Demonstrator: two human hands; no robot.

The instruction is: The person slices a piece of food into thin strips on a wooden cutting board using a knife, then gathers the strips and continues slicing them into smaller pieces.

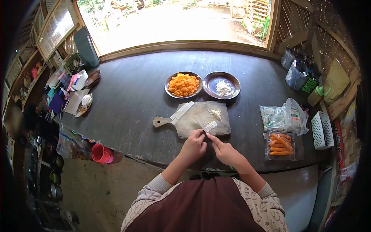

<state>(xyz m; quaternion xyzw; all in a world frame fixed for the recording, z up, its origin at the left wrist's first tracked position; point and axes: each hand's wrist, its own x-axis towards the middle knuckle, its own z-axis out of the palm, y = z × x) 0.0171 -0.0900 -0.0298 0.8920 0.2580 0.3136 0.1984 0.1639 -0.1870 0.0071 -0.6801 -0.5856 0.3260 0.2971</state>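
Observation:
On the wooden cutting board (pixel 195 106), near its front edge, my two hands work close together. My right hand (pixel 227 154) is closed around a knife, its thin blade (pixel 199 123) pointing away over the board and a bit of green showing below the palm. My left hand (pixel 193 147) is closed beside the blade, fingertips pressed together; what they hold is hidden. Just beyond the fingertips lie short white strips (pixel 210 126) in a row. Fine white shreds (pixel 215 114) sit farther right, and longer white sticks (pixel 181 112) lie near the board's handle.
Behind the board stand a plate of chopped orange pieces (pixel 183 85) and a brown plate (pixel 210 79) with white shreds (pixel 223 88). At right are bagged carrots (pixel 281 144), a plastic bag (pixel 290 116) and a white basket (pixel 322 130). A red bucket (pixel 102 154) is at left.

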